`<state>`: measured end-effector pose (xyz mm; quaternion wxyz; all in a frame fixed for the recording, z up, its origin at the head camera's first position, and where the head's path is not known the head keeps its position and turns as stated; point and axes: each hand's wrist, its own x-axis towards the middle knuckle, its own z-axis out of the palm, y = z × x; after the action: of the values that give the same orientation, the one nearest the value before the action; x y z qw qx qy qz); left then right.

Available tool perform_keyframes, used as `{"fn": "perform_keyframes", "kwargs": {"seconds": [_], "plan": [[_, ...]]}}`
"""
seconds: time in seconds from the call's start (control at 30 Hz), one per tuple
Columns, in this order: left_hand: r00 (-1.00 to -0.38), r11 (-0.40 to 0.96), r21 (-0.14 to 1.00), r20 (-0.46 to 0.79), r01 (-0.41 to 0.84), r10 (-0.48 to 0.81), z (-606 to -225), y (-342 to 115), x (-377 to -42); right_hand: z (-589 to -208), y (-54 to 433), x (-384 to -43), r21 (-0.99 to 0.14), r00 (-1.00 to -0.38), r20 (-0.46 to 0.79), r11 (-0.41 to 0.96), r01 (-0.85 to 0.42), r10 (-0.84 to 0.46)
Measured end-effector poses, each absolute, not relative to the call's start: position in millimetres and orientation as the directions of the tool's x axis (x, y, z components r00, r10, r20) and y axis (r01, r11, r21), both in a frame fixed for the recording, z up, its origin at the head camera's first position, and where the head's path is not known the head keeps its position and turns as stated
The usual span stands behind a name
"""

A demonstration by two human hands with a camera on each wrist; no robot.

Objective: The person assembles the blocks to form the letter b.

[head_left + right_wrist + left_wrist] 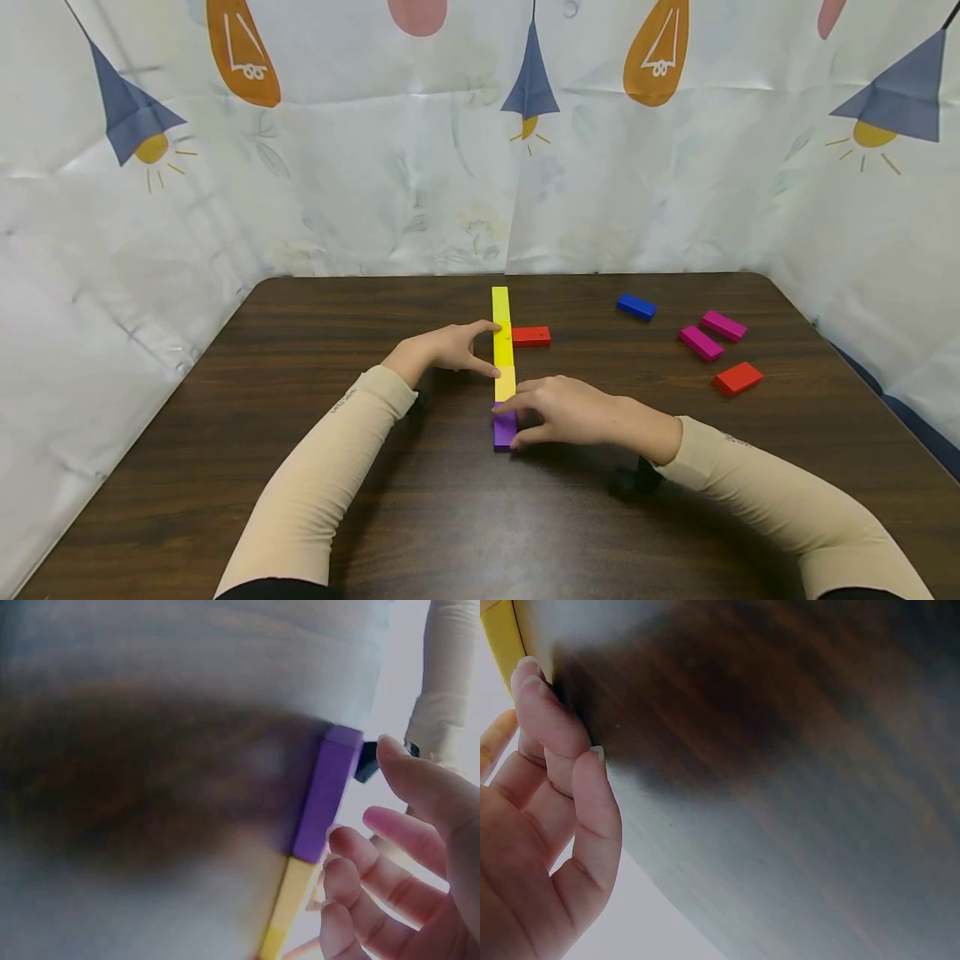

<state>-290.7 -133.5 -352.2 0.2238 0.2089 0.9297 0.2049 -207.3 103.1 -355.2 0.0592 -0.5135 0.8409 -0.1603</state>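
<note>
A straight row of yellow blocks (504, 350) runs away from me on the brown table. A purple block (504, 432) continues the row at its near end. My left hand (453, 346) is at the row's left side, thumb and index fingertips spread along the yellow part and touching it. Over the purple block reaches my right hand (573, 410), index finger across its far end and thumb beside its near right corner. In the right wrist view a gap shows between that thumb and the purple block (324, 799). A red block (531, 337) lies crosswise against the row's right side.
Toward the right back lie a blue block (637, 307), two magenta blocks (701, 342) and another red block (737, 379). The table (315, 333) ends at a patterned white curtain (360, 183).
</note>
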Motion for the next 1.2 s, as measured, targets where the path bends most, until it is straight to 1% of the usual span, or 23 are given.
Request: {"fn": "perform_keyframes", "kwargs": {"seconds": [0.3,0.43,0.57,0.83,1.07,1.2], "plan": [[-0.809,0.825,0.474,-0.328,0.306,0.488,-353,-133,-292,-339,134,-225,-0.467,-0.524,0.127,0.415,-0.781,-0.842],[-0.810,0.826,0.476,-0.328,0.304,0.487,-353,-133,-292,-336,155,-236,-0.503,-0.542,0.176,0.398,-0.767,-0.821],[-0.810,0.827,0.473,-0.328,0.303,0.485,-353,-133,-292,-336,173,-246,-0.501,-0.560,0.251,0.389,-0.773,-0.790],[-0.807,0.824,0.481,-0.332,0.301,0.489,-352,-134,-291,-341,206,-266,-0.494,-0.619,0.361,0.421,-0.761,-0.697],[-0.806,0.820,0.484,-0.329,0.304,0.493,-352,-134,-291,-344,227,-278,-0.511,-0.699,0.386,0.492,-0.705,-0.602],[-0.807,0.821,0.483,-0.326,0.305,0.492,-352,-134,-291,-345,237,-282,-0.486,-0.722,0.408,0.536,-0.690,-0.559]]}}
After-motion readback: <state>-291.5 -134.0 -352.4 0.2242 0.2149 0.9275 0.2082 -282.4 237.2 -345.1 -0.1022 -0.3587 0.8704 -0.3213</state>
